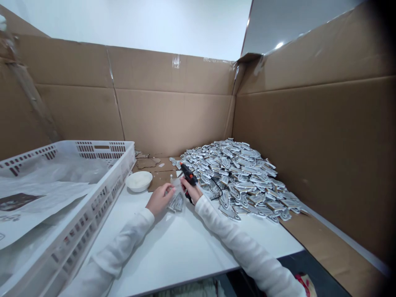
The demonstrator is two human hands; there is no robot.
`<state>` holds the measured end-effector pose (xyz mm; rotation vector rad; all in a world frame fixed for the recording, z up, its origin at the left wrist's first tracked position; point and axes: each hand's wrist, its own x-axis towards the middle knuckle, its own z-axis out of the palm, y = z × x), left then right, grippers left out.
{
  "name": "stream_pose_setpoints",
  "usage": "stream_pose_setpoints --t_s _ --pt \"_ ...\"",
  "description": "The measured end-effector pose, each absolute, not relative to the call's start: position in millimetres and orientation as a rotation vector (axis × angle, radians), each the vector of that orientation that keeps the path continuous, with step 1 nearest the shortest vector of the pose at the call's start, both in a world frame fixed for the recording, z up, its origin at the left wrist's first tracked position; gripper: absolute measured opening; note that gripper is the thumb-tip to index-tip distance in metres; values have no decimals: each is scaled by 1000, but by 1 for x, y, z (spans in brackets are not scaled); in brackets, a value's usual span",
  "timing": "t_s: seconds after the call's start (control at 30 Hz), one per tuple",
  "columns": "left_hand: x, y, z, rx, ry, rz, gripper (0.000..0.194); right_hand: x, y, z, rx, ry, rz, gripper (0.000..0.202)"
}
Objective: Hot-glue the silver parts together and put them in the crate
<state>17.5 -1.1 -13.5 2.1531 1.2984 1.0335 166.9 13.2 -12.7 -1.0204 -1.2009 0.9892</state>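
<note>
My right hand [191,190] is wrapped round a black and orange glue gun [188,173], whose orange tip points up and to the left. Just left of it, my left hand [161,199] has its thumb and fingers pressed together at the top edge of a small clear plastic bag [177,203]. Grey and white pieces show inside the bag, which lies on the white table between my hands. A small white knob-like thing stands behind my left fingertips. Beyond my right hand rises a large pile of flat grey and white pieces [241,173].
A white plastic basket [102,198] with clear bags and a printed sheet stands at the left. Beside it sits a white bowl [139,181]. Cardboard walls [173,111] enclose the white table [173,255] at the back and right. A black cord runs near the pile.
</note>
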Motion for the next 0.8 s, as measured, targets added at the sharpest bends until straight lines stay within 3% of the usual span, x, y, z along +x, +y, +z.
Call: stream_pose_setpoints --t_s 0.17,0.4,0.8 --pt "23 -10 -15 2591 1411 748 14 173 24 -16 -1044 -893 974 29" --pt "21 -11 -7 2470 1360 953 23 172 29 -24 -1041 -764 1030 26" --pt "17 -17 3 2474 911 991 16 171 24 -23 -1089 -869 968 26"
